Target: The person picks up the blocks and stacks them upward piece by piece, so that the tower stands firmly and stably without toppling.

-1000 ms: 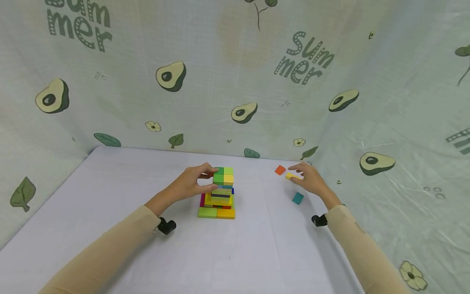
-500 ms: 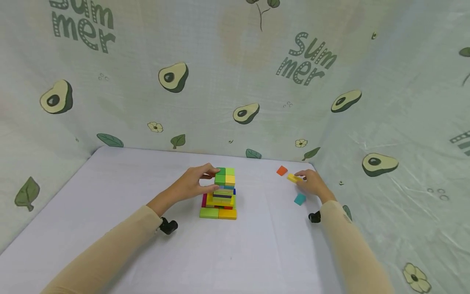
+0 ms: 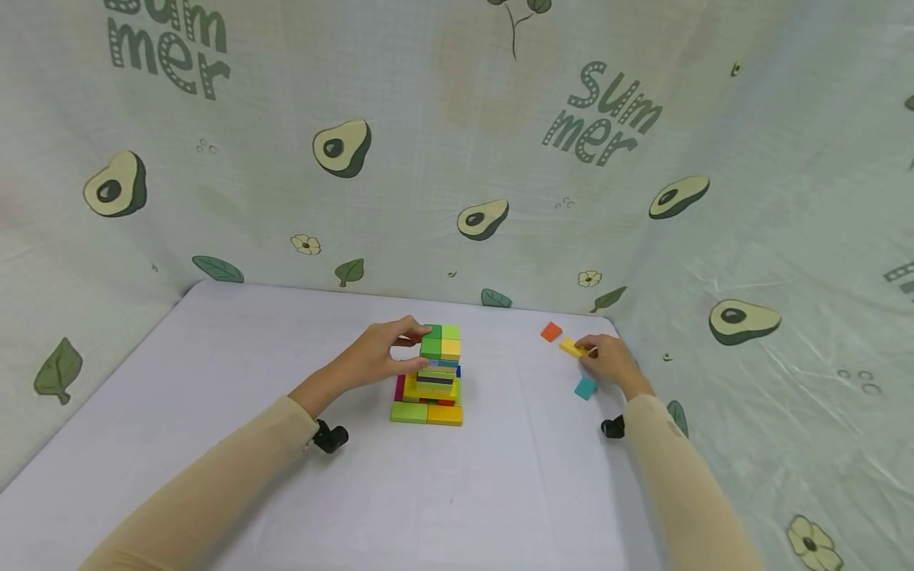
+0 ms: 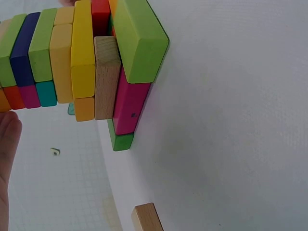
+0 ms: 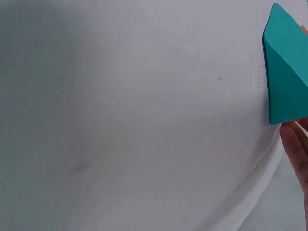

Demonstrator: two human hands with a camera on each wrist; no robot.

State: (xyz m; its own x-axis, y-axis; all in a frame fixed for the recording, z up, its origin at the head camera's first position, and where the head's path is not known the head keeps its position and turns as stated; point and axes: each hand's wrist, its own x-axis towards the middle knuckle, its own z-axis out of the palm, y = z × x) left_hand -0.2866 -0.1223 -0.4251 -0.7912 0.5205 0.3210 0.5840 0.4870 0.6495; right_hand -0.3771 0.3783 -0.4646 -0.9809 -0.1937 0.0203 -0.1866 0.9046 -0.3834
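A tower of coloured wooden blocks [image 3: 440,390] stands on the white table, green and yellow blocks at its top. My left hand [image 3: 382,351] holds the tower's upper left side, thumb in front and fingers behind. In the left wrist view the tower's layers [image 4: 83,50] appear sideways, with part of the hand [image 4: 6,159] at the left edge. At the right, my right hand [image 3: 610,361] pinches the near end of a yellow block [image 3: 571,347] lying on the table. In the right wrist view, a teal block [image 5: 288,72] hides most of the fingers.
An orange-red block [image 3: 551,331] lies beyond the yellow one, and the teal block [image 3: 585,388] lies nearer. A plain wooden block [image 4: 147,217] shows in the left wrist view. Printed cloth [image 3: 400,198] rises behind the table [image 3: 286,492] and along its sides.
My right hand has come down onto the yellow block, its fingers closing at the block's end. The left hand keeps its place at the tower. The head view has shifted slightly.
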